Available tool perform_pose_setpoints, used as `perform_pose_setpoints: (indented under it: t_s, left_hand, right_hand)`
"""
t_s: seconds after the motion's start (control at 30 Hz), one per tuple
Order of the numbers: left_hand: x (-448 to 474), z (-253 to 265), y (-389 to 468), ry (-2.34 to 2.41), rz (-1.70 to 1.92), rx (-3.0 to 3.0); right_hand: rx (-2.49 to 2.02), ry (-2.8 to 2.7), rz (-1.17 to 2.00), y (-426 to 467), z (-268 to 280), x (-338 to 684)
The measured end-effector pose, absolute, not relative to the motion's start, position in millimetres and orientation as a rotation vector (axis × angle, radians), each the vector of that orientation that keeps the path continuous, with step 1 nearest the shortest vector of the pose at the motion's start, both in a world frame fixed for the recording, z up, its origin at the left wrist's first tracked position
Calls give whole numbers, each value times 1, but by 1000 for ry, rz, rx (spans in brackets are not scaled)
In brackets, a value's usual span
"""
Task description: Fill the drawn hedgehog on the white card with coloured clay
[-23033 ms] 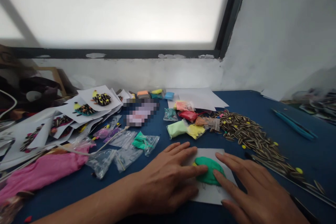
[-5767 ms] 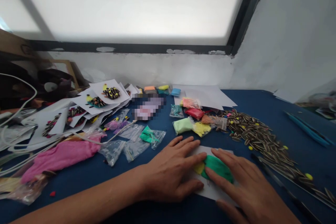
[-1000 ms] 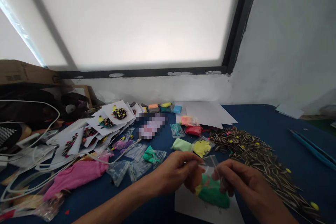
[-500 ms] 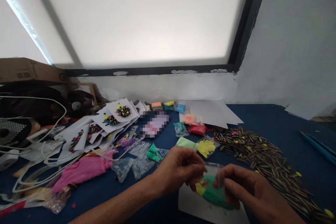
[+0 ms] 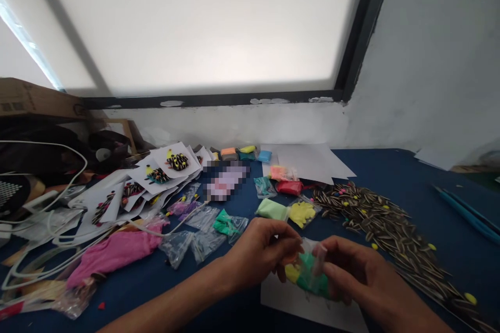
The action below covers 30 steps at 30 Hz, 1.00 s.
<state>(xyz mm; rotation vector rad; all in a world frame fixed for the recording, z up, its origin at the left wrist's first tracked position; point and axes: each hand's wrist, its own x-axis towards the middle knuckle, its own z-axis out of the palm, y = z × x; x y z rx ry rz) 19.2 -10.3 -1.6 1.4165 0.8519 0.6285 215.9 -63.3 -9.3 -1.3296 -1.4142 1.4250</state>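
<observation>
A small clear plastic bag (image 5: 319, 257) is stretched between my two hands above a white sheet of paper (image 5: 291, 299). My left hand (image 5: 265, 250) is closed, its fingertips pinching at the bag's left side; an orange patch shows by those fingers, too blurred to name. From the right, my right hand (image 5: 357, 273) grips the bag between thumb and fingers. Beneath and partly seen through the plastic, a green and yellow clay shape (image 5: 310, 281) lies on the paper; its right end is hidden behind my right hand.
Striped sunflower seeds (image 5: 383, 229) with small yellow balls are heaped on the right. Bags of yellow clay (image 5: 302, 213) and red clay (image 5: 289, 187) lie ahead. At left are pink clay (image 5: 117, 255), white cables (image 5: 50, 223) and decorated cards (image 5: 177, 161). Blue tweezers (image 5: 466, 213) rest far right.
The view has shifted slightly, so most things sit a little further left. My right hand has moved a little up and left with the bag, closer to my left hand.
</observation>
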Motion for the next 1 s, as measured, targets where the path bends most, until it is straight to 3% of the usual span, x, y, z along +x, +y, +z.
perform_pose_setpoints:
  t_s: [0.77, 1.0]
  left_hand:
    - [20, -4, -7, 519, 658, 1181]
    - [19, 1, -7, 591, 680, 1240]
  right_hand:
    - [-1394, -1414, 1119, -61, -12, 225]
    - [-1474, -1563, 1172, -53, -17, 236]
